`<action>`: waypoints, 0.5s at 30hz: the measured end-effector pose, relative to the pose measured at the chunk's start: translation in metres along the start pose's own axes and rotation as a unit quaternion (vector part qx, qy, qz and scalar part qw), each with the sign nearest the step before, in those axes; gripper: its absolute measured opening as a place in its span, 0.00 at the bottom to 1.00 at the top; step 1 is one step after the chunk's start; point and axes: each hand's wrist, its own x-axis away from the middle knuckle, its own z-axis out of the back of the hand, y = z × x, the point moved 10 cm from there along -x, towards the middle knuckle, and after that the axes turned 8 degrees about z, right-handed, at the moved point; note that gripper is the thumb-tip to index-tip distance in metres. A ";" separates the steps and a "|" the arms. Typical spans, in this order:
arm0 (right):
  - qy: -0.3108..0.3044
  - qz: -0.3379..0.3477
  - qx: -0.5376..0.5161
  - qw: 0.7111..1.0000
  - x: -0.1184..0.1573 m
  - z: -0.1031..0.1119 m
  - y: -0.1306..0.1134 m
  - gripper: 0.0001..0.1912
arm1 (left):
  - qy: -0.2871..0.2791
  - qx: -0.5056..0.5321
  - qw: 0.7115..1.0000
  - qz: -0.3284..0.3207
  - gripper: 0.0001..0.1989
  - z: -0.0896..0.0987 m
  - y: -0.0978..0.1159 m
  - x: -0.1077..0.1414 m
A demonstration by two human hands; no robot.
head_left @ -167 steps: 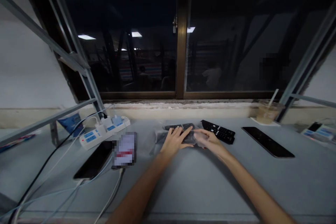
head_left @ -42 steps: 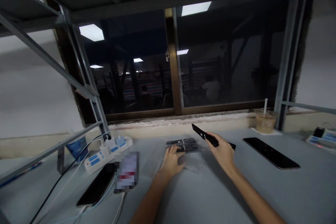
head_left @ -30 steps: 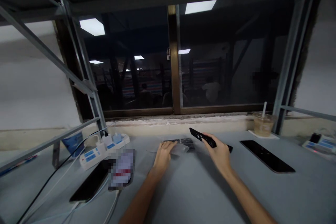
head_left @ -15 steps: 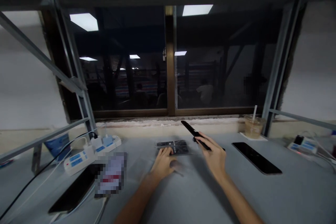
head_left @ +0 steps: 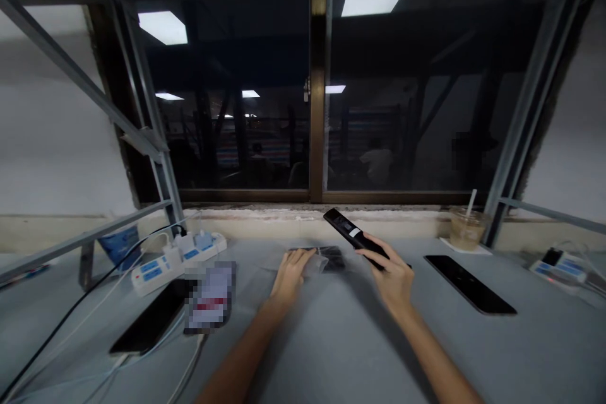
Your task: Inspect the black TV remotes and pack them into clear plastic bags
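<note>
My right hand [head_left: 394,278] is closed around a long black handheld device [head_left: 348,228]. It is held tilted above the desk, its far end up and to the left, and a white label shows on its face. To its left, my left hand [head_left: 291,274] lies with fingers stretched out over a dark flat item in clear plastic [head_left: 334,259]. The fingertips touch the wrapping near its left part, and the hand hides some of it.
A black phone [head_left: 468,284] and an iced drink cup [head_left: 466,230] are at the right. Leftward are a power strip [head_left: 156,274] with plugs and cables, a dark phone [head_left: 151,319] and a phone with a blurred screen [head_left: 211,297]. Metal frame posts [head_left: 525,101] flank the window.
The black device has turned, so its labelled face now shows. My left hand has shifted slightly and its fingers have straightened over the wrapped item. The whole view has shifted a little.
</note>
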 end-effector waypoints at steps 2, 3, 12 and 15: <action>-0.016 0.028 -0.012 0.999 0.002 -0.006 -0.004 0.17 | -0.010 -0.008 1.000 -0.006 0.31 -0.006 0.003 0.002; -0.024 0.036 -0.015 0.999 0.003 -0.009 -0.004 0.18 | -0.013 -0.013 1.000 -0.009 0.28 -0.009 0.005 0.003; 0.024 0.051 0.008 0.998 0.007 -0.001 -0.001 0.24 | -0.034 -0.038 0.997 -0.059 0.24 -0.021 0.013 0.002; 0.008 0.046 0.018 0.999 0.009 -0.005 0.003 0.25 | -0.025 -0.037 0.997 -0.055 0.21 -0.016 0.013 0.001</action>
